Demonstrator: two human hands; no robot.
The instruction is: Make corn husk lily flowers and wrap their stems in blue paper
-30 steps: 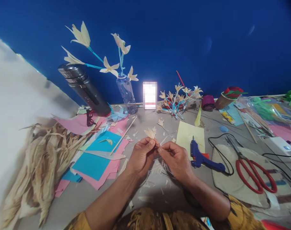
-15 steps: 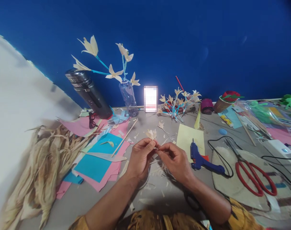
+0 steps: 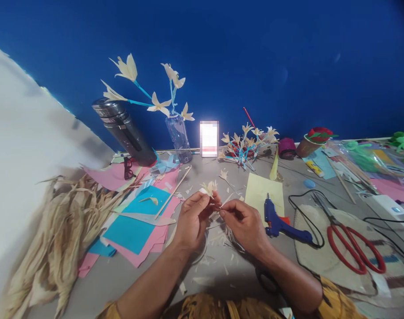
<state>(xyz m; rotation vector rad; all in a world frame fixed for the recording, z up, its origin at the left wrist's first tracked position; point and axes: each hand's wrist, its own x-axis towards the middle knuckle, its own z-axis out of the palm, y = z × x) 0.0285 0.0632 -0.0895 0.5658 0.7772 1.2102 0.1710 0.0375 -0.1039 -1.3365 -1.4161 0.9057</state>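
Note:
My left hand [image 3: 192, 219] pinches a small cream flower [image 3: 208, 188], seemingly of dried corn husk, between thumb and fingers over the middle of the table. Close on its right, my right hand [image 3: 243, 221] is closed in a pinch near the flower's base. Whatever is between those fingertips is too thin to make out. Another cream flower with a thin stem [image 3: 223, 174] lies on the table beyond the hands. Husk scraps [image 3: 205, 281] are scattered beneath my hands.
To the right lie a blue glue gun [image 3: 271, 217] on yellow paper [image 3: 255, 186] and red-handled scissors [image 3: 346, 243]. On the left are dried husks [image 3: 56, 239] and blue paper sheets [image 3: 130, 232]. Behind stand a dark flask [image 3: 127, 133], a bottle holding flowers [image 3: 178, 137] and a flower bunch [image 3: 245, 148].
The flower has tilted a little to the left in my left fingers, which have shifted their hold. My right fingertips have moved slightly away from the left thumb.

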